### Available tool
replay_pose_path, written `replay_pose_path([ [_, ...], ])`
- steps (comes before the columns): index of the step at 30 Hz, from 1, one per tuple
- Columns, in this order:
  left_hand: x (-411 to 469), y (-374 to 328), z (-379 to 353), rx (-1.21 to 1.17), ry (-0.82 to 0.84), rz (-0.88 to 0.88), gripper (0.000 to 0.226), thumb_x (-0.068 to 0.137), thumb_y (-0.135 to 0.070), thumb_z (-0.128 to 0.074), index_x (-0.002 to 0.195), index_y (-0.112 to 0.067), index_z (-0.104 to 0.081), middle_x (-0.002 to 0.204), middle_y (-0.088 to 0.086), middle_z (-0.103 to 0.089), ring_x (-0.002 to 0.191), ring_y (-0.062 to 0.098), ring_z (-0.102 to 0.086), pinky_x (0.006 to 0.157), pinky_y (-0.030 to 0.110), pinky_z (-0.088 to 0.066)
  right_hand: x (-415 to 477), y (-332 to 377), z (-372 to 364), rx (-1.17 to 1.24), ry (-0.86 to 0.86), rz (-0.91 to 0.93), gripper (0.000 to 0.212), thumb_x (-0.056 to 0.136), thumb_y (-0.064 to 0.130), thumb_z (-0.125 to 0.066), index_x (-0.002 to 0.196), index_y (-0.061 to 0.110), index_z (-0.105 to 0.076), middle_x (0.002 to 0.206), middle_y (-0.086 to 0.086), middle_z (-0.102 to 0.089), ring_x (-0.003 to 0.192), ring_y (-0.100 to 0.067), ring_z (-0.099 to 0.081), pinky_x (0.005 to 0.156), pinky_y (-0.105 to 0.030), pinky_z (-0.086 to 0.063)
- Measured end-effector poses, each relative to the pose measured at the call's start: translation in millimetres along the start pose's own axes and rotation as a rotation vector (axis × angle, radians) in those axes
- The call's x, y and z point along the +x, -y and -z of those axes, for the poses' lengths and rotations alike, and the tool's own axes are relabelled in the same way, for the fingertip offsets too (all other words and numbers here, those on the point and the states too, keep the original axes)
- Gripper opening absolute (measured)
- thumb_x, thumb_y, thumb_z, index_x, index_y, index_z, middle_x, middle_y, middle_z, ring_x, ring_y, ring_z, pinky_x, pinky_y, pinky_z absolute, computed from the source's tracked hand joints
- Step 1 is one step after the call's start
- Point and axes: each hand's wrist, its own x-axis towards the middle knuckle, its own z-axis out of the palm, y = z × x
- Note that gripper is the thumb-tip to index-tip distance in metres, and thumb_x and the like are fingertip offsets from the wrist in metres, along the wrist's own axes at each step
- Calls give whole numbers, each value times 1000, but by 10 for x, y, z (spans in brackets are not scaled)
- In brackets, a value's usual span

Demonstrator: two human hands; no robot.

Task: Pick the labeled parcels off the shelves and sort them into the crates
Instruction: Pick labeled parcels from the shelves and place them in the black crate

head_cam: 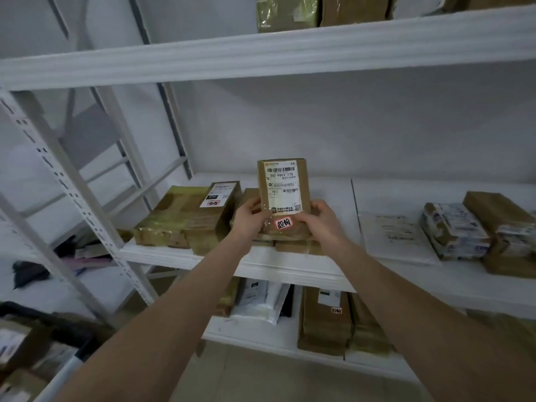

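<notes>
White metal shelving fills the view against a pale wall, with a slotted upright (72, 192) slanting down the left side. On the middle shelf (290, 271), a brown labeled parcel (285, 187) stands upright at the near edge, over a low stack of brown boxes (295, 245); whether its base rests on the stack cannot be told. It carries a white barcode label (283, 187) and a red-edged sticker (283, 223) lower down. The left hand (246, 219) grips its lower left edge with curled fingers (255, 203), and the right hand (322, 221) holds the lower right corner, thumb on the front face.

Just left of it lies a wide tape-wrapped box (174, 219) with a smaller labeled box (220, 198) on top. To the right lie a flat white envelope (394, 236), then a taped parcel (452, 230) beside a brown box (499, 216). More parcels (290, 13) sit on the upper shelf (261, 50). The lower shelf (261, 332) holds a white bag (261, 300) and upright brown boxes (324, 323).

Near the bottom left, a dark bin (58, 323) holds cardboard parcels (17, 340), though only part of it shows.
</notes>
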Motion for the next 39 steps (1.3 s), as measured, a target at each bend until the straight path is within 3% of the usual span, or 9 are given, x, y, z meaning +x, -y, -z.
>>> replay_pose_path([
  [3,-293,83,140,7,-20,24,54,85,-4,-66,135,-10,-49,123,6,-63,101,22,-65,87,38,-55,-291,-63,-67,-31,0,-5,37,79,21,-73,111,18,-56,109,1,-63,95,-17,-62,75,-28,-51],
  [5,-532,175,249,-6,-63,41,50,85,-3,-65,132,-11,-51,119,5,-64,93,19,-66,78,33,-56,-472,-125,-143,-83,28,-9,35,77,25,-74,107,20,-55,108,1,-64,93,-16,-62,84,-34,-53],
  [9,-952,455,630,-49,-184,83,48,84,-1,-63,130,-11,-55,117,10,-67,87,20,-67,62,27,-53,-844,-234,-393,-252,145,67,31,80,37,-71,102,22,-56,104,5,-64,87,-12,-60,77,-31,-51],
  [13,-1371,684,1140,-92,-263,159,40,85,-6,-65,122,-13,-53,109,5,-67,82,16,-67,53,22,-51,-1198,-363,-862,-336,300,121,55,80,46,-71,127,24,-52,118,6,-63,100,-16,-62,90,-38,-52],
  [18,-1767,1039,1867,-105,-397,245,49,83,-10,-68,129,-13,-53,112,9,-67,89,23,-67,58,27,-49,-1550,-507,-1646,-449,503,138,53,82,42,-70,130,25,-55,126,4,-64,109,-17,-62,93,-41,-51],
  [22,-1998,1334,2494,-118,-517,309,46,86,-16,-69,129,-14,-53,111,7,-66,79,15,-65,57,24,-52,-1793,-591,-2363,-489,634,112,47,85,34,-69,129,22,-59,124,1,-65,107,-19,-63,90,-36,-51],
  [27,-2045,1681,3467,-141,-620,396,45,89,-13,-64,132,-12,-50,119,9,-64,99,23,-65,77,34,-56,-1981,-701,-3483,-535,771,131,45,85,32,-69,128,22,-59,123,1,-66,103,-18,-64,90,-38,-54],
  [32,-1984,2022,4493,-212,-696,453,42,89,-10,-64,129,-13,-52,104,4,-66,89,19,-66,67,30,-56,-2077,-784,-4668,-625,883,123,37,87,33,-66,122,25,-61,117,4,-68,94,-13,-66,82,-33,-56],
  [39,-1593,2432,5466,-238,-733,549,45,88,-7,-63,130,-8,-48,113,11,-65,87,21,-67,55,27,-55,-1980,-922,-5794,-812,874,179,30,86,41,-64,113,30,-63,109,8,-69,91,-15,-66,74,-31,-56],
])
